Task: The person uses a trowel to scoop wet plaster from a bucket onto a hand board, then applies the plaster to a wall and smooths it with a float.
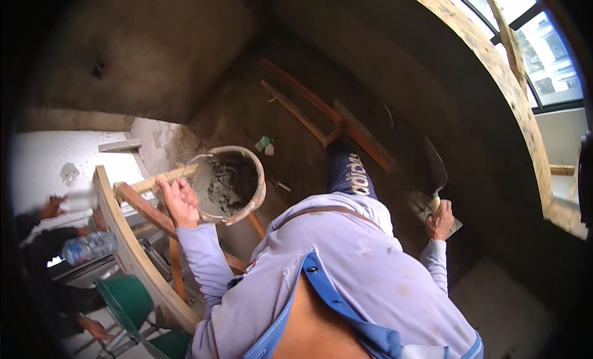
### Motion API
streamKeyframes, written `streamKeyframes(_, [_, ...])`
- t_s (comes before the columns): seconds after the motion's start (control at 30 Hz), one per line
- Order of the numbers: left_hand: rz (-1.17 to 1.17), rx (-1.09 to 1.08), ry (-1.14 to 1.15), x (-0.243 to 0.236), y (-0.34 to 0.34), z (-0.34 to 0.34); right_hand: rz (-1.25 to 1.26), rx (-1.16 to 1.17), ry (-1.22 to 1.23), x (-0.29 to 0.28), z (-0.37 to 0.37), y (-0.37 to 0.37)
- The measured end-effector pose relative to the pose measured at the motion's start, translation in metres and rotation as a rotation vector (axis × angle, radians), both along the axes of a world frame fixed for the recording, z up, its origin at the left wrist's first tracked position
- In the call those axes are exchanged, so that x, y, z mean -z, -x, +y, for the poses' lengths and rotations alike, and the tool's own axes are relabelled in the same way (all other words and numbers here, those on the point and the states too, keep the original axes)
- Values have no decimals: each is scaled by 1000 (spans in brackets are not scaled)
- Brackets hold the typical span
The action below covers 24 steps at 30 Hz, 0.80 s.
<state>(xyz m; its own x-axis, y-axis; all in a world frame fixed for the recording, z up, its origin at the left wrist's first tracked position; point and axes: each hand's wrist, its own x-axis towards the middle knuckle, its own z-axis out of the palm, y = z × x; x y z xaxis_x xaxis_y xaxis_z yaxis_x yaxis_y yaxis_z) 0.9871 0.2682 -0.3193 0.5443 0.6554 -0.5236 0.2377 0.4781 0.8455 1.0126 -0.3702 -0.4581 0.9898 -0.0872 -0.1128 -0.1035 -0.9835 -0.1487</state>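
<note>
A bucket of wet grey mortar (230, 185) is in front of me on the left, its thin bail lying toward my left hand. My left hand (180, 201) is beside the bucket's left rim with its fingers curled in; whether they grip the bail is hidden. On the right, my right hand (439, 221) is closed round the pale yellow handle of a pointing trowel (436, 164), whose long blade points away from me. A flat, light grey plate (456, 227) shows just under that hand; I cannot tell whether the hand holds it too.
Wooden bars (151, 211) form a frame beside the bucket. Long planks (302, 99) lie ahead, near my foot. At far left, another person's hand (54, 207) appears near a plastic bottle (90, 248) and a green bowl-like container (126, 302). A timber-edged window opening (503, 81) is upper right.
</note>
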Motion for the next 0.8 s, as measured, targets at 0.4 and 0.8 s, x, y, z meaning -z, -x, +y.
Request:
streamKeyframes(0.4, [144,-173,209,38,-169,79,-43,-349,-309,-116,202,-354])
streamKeyframes(0.8, [203,-116,187,112,-353,172,32,-479,-251,-93,263,-456])
